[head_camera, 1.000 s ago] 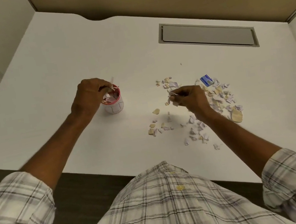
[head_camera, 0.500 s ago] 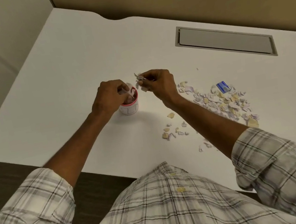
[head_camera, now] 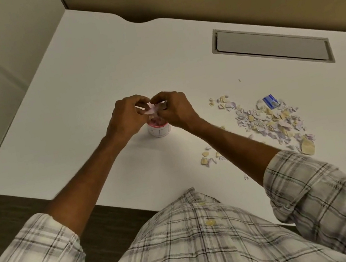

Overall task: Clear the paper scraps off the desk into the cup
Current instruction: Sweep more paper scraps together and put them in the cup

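The left forearm [head_camera: 88, 173] and right forearm [head_camera: 230, 140] stretch forward, bare, angling inward toward each other. The left hand [head_camera: 128, 117] and right hand [head_camera: 174, 109] meet at the fingertips, backs turned up, fingers curled, both pinching paper scraps [head_camera: 151, 109] between them

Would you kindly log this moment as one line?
left hand, right hand: pinch pale paper scraps over red-rimmed white cup | scattered torn scraps: on white desk
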### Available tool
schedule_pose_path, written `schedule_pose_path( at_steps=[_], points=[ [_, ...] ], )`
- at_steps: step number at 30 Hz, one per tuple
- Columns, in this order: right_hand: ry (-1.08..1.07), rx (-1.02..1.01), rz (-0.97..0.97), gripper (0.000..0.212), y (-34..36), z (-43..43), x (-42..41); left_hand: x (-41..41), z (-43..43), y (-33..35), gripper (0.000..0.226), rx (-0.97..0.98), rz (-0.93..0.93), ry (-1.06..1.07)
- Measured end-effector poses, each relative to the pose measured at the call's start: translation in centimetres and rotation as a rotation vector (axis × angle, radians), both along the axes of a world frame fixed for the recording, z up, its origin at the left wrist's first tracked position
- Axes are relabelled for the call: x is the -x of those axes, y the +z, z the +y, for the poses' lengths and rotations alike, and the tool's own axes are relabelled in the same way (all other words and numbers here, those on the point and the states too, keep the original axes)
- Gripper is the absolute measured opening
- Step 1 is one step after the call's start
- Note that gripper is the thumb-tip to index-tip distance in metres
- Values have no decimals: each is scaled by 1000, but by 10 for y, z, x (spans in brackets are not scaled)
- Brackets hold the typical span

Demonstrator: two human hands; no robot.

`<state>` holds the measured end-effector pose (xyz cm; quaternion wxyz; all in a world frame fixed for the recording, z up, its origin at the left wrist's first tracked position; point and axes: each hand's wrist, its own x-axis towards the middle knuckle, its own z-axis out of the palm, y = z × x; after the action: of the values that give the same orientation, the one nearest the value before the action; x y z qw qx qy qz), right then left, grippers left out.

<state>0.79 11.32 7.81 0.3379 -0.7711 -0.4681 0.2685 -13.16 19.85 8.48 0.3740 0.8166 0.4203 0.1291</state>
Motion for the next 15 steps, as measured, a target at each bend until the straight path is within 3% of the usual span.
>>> schedule_pose_path(
  at_steps=[7,15],
  points=[
    [-25,-34,-2,31,-1,-2,-6,-3,3,-1,32,-41,35,-4],
    [-19,-102,-268,14,-5,-21,-11,-19,-6,-5,27,-111,158,-63]
  ],
)
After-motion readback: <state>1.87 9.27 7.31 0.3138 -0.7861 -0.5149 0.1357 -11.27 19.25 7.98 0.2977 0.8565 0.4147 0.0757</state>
